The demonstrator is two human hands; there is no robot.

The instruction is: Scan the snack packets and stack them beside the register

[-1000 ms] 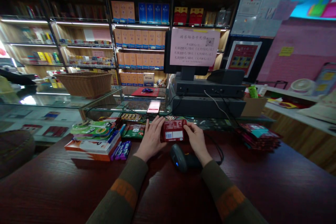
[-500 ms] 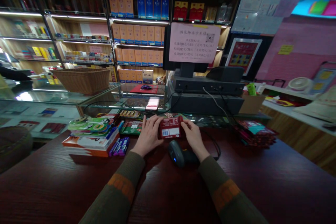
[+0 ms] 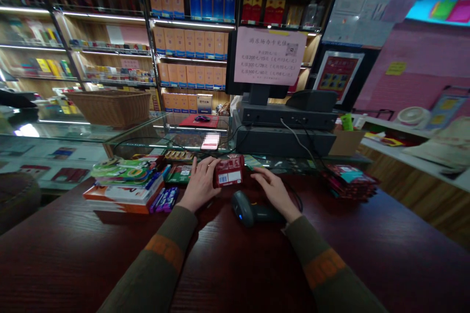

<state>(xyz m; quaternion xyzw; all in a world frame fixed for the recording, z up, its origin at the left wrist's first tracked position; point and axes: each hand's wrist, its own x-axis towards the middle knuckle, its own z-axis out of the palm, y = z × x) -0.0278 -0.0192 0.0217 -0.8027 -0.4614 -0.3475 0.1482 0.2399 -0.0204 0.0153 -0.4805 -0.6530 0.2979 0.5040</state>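
My left hand [image 3: 200,182] is closed on the left edge of a small red packet [image 3: 230,170], which is held up over the counter with its barcode and white label facing me. My right hand [image 3: 274,190] is apart from the packet, fingers stretched out and holding nothing. Below that hand a dark barcode scanner [image 3: 243,209] with a small blue light lies on the brown counter [image 3: 235,264]. Purple-wrapped bars [image 3: 165,199] and a green packet [image 3: 178,173] lie to the left of my left hand.
Stacked boxes and packages [image 3: 123,188] stand at the left. A pile of red packets [image 3: 350,182] lies at the right. Behind are a glass case, a phone [image 3: 210,142], a wicker basket [image 3: 110,107] and a monitor bearing a pink sign [image 3: 270,56].
My right hand has let go of the red packet and drawn away to the right. My left hand still holds the packet, slightly further left. The whole view has shifted a little.
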